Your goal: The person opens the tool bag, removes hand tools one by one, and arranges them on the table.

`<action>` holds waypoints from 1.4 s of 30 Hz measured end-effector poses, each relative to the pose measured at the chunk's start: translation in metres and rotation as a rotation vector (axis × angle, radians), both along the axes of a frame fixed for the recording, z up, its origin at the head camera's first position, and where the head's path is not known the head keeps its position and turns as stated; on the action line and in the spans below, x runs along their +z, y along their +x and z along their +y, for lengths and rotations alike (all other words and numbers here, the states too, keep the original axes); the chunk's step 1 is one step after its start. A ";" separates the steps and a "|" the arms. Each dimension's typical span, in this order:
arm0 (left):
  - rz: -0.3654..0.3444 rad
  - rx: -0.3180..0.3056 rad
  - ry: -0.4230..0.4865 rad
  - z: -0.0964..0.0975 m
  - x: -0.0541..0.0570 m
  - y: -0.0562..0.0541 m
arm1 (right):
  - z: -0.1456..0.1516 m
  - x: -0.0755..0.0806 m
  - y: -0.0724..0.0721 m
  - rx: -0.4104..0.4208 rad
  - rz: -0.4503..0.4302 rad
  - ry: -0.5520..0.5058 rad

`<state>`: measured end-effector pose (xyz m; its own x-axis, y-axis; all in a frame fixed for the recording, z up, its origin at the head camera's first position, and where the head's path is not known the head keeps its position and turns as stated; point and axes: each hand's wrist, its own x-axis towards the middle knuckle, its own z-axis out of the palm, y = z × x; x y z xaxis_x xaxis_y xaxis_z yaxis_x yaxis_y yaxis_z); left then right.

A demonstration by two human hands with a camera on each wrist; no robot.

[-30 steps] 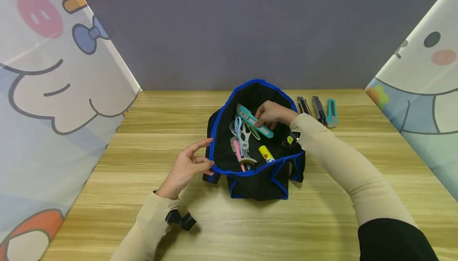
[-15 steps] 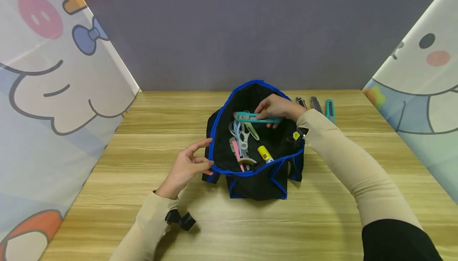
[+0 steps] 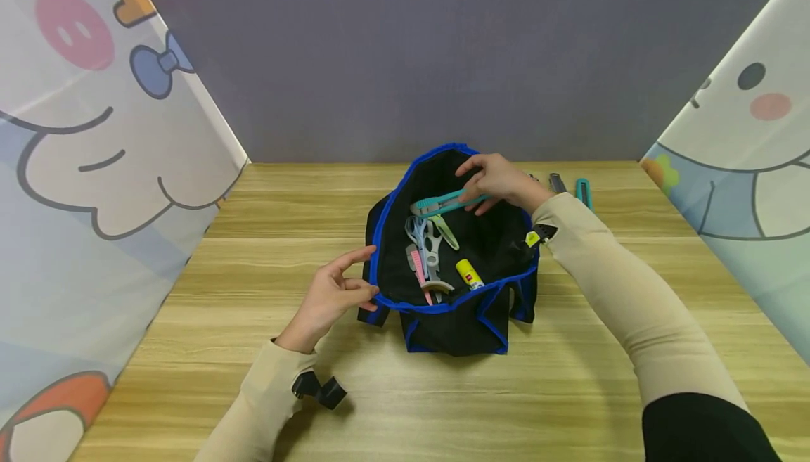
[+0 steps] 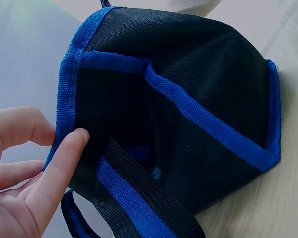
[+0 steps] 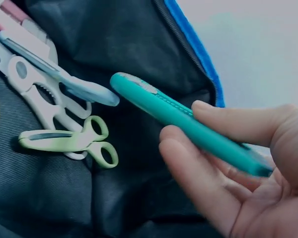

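A black fabric bag with a blue-trimmed rim (image 3: 375, 259) lies gaping in the head view. My left hand (image 3: 321, 302) pinches that rim on its left side; the left wrist view has the thumb and fingers on either side of the blue edging (image 4: 65, 104). Over the bag's opening, my right hand (image 3: 504, 182) holds a teal utility knife (image 3: 435, 204) between thumb and fingers. Seen from the right wrist, the knife (image 5: 154, 106) points away from the palm, above the bag's interior. No blade shows.
Inside the bag lie light blue scissors (image 3: 420, 237), small green scissors (image 5: 59, 141), a pink-handled tool (image 3: 419, 265) and a yellow glue stick (image 3: 469, 273). Behind my right arm sit another teal utility knife (image 3: 583, 192) and a grey one (image 3: 557, 182). A grey wall backs the table.
My right hand has moved up and a little right. The teal utility knife in it has turned from slanting down rightward to slanting up rightward. My left hand stays on the rim.
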<state>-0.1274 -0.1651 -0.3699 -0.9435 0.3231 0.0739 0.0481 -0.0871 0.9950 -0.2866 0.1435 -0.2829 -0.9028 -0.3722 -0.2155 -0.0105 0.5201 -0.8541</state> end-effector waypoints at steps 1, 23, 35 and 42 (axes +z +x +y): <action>0.003 -0.002 0.002 0.000 0.000 0.000 | 0.001 0.001 0.000 -0.008 0.004 -0.018; -0.010 0.001 -0.009 0.000 0.004 0.001 | 0.015 0.015 0.015 -0.226 0.012 -0.663; -0.023 0.001 -0.014 0.000 0.005 0.001 | 0.035 0.030 0.016 -0.387 0.132 -0.858; -0.021 0.001 -0.011 0.000 0.003 0.001 | 0.056 0.041 0.015 -0.439 0.123 -0.772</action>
